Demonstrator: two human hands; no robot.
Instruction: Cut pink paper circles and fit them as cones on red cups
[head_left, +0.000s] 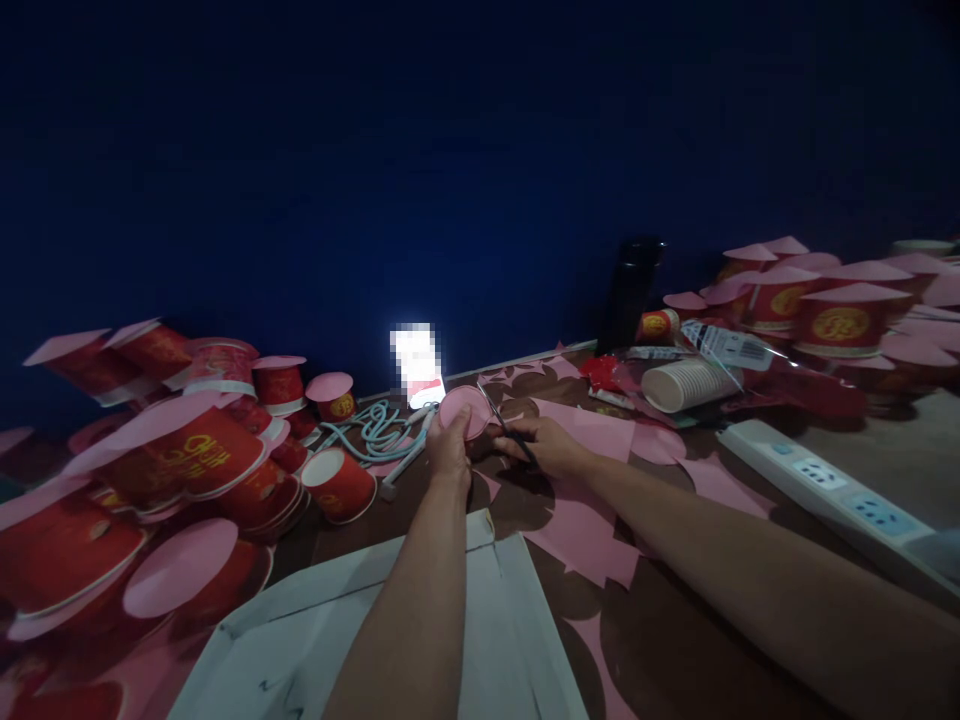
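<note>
My left hand (450, 447) is closed on a round pink paper disc (463, 408), thumb on its face. Fingers of my right hand (547, 447) are wrapped round a pair of dark-handled scissors (517, 437). The scissors' blades reach up to the disc's right edge. Several pink paper offcuts (585, 430) with curved cut-outs lie around and below my right hand. Left of my left hand stands a red paper cup (339, 486), tilted, its white inside showing.
Red cups topped with pink discs (202, 455) crowd the left; more (840, 320) stand far right. A lit phone (420, 370), a pale cable (375, 428), a black bottle (630, 295), stacked cups (690, 383) in plastic, a power strip (840, 495) and a white board (360, 620) lie around.
</note>
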